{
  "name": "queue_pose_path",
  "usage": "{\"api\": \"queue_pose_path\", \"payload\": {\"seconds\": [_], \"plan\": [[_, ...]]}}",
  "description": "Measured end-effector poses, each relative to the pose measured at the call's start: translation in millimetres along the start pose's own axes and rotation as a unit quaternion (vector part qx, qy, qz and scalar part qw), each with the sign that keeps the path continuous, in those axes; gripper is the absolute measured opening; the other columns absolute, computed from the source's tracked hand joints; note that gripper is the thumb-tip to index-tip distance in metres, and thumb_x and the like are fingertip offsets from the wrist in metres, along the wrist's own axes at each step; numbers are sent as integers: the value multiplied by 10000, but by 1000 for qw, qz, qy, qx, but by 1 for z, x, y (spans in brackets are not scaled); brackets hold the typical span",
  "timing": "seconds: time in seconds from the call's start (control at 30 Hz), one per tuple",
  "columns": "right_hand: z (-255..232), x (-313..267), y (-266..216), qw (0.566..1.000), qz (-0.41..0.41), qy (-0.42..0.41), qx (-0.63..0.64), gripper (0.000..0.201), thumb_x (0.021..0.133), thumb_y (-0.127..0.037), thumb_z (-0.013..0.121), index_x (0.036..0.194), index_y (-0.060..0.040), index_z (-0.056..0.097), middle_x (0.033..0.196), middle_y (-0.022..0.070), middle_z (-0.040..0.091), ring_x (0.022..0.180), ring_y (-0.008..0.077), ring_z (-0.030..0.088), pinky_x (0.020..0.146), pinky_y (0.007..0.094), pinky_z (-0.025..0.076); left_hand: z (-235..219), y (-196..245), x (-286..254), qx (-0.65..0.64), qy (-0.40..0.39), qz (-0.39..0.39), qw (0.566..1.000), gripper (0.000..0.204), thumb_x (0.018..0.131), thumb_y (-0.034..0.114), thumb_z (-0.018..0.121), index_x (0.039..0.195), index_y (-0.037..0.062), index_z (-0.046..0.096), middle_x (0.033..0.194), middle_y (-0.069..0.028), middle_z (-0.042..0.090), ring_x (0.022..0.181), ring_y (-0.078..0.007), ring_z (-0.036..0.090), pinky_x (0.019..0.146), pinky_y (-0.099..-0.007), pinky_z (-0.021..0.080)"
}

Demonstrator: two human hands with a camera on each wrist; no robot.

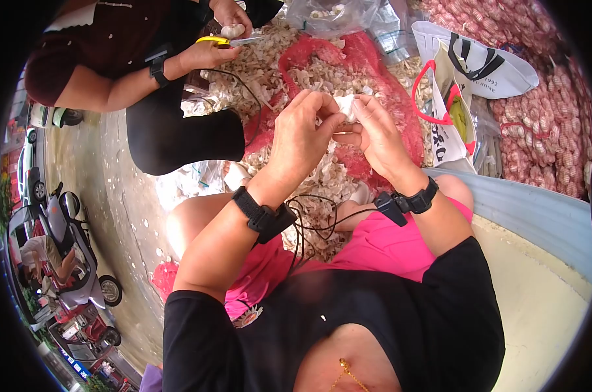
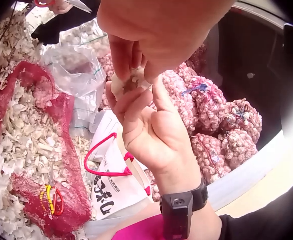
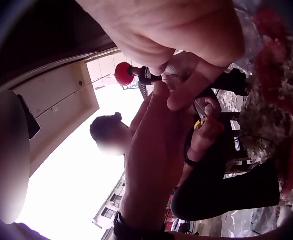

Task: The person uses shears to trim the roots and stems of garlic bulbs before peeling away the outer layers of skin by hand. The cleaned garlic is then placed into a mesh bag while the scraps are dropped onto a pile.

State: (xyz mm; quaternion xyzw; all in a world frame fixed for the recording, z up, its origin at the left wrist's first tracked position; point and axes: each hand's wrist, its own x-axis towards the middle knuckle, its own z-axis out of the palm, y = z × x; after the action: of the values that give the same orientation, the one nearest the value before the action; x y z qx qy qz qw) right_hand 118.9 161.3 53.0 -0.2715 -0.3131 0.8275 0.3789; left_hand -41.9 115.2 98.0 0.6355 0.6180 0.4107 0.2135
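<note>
A whitish garlic bulb (image 1: 346,108) is held up between both hands over the heap of garlic skins. From the left, my left hand (image 1: 304,134) pinches it with bent fingers and thumb. My right hand (image 1: 379,137) grips it from the other side, its fingertips close to the left ones. In the left wrist view the bulb (image 2: 131,82) shows between the fingers of both hands, partly covered by them. The right wrist view has the bulb (image 3: 181,64) mostly hidden behind the near hand.
Garlic skins (image 1: 319,176) lie over a red net (image 1: 400,124). Across from me another person's hand (image 1: 208,55) holds yellow-handled scissors (image 1: 214,40). A white bag (image 1: 449,140) with red handles stands at right, before netted garlic sacks (image 1: 538,130). Black cables (image 1: 302,222) hang between my wrists.
</note>
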Motion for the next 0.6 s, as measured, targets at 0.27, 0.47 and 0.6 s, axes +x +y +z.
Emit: {"api": "queue_pose_path", "payload": {"seconds": [0.27, 0.47, 0.6], "plan": [[9, 0, -15, 999, -18, -40, -14, 347, 993, -180, 584, 1277, -24, 458, 1190, 109, 595, 1070, 195, 632, 914, 366, 575, -8, 7, 0, 37, -2, 3, 999, 139, 829, 49, 728, 895, 24, 608, 824, -86, 609, 706, -224, 620, 629, -314, 506], [-2, 3, -11, 998, 34, -33, 30, 330, 976, -214, 623, 1242, -39, 538, 1159, 66, 621, 967, 124, 621, 786, 274, 558, -11, 11, -8, 11, -71, 85, 994, 143, 838, 67, 722, 897, 37, 595, 822, -81, 596, 703, -234, 600, 614, -337, 493], [-8, 6, -10, 998, 60, -24, 15, 354, 1005, -323, 566, 1242, -60, 545, 1149, 62, 631, 876, 99, 595, 666, 249, 498, -21, 18, -8, -25, -185, 70, 980, 171, 825, 116, 751, 872, 39, 606, 844, -80, 616, 717, -225, 620, 610, -329, 489]]}}
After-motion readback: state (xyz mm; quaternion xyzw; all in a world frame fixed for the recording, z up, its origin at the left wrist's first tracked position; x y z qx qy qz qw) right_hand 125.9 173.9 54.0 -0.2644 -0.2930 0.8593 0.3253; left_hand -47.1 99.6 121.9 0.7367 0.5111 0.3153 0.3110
